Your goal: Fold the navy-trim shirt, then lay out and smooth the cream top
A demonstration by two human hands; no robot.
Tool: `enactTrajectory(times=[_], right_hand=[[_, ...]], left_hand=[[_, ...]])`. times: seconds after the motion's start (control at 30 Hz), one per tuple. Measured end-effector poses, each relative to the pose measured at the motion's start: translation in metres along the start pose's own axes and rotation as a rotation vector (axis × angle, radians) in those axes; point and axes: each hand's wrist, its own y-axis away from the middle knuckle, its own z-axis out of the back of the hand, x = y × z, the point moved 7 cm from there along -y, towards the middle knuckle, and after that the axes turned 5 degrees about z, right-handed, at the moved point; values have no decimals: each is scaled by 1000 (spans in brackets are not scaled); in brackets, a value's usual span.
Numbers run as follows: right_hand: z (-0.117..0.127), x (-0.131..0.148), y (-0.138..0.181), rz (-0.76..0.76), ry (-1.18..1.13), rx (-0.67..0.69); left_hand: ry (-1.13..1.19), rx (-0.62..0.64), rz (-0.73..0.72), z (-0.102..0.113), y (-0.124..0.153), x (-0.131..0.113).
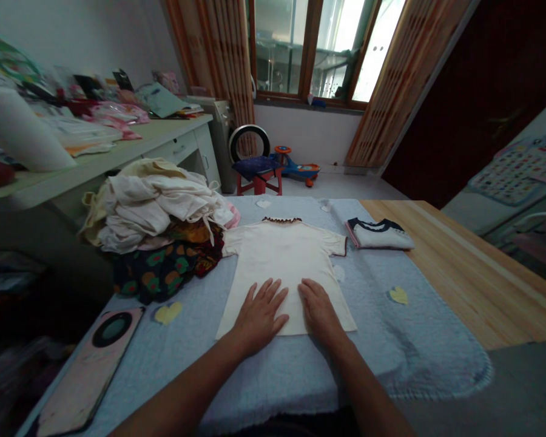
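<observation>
A cream short-sleeved shirt (284, 261) lies spread flat on a blue cloth (382, 346), its dark frilled collar pointing away from me. Dark trim edges its right sleeve; the left sleeve reaches the clothes pile. My left hand (261, 315) rests palm down on the lower part of the shirt, fingers spread. Beside it, my right hand (318, 306) lies on the shirt near the hem, fingers extended and close together. Neither hand grips the fabric.
Left of the shirt is a heap of crumpled clothes (159, 206). Folded garments (380, 233) sit at the right. A pink phone (91, 370) lies at the front left. Beyond the cloth is bare wooden tabletop (473, 267). A cluttered desk (164, 136) stands at the left.
</observation>
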Motion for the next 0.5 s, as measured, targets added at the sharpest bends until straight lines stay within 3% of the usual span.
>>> enactTrajectory(times=[0.23, 0.5], right_hand=[[2, 6, -3, 0, 48, 67], [2, 26, -22, -85, 303, 259]], left_hand=[[4, 54, -18, 3, 9, 29], [12, -22, -43, 5, 13, 32]])
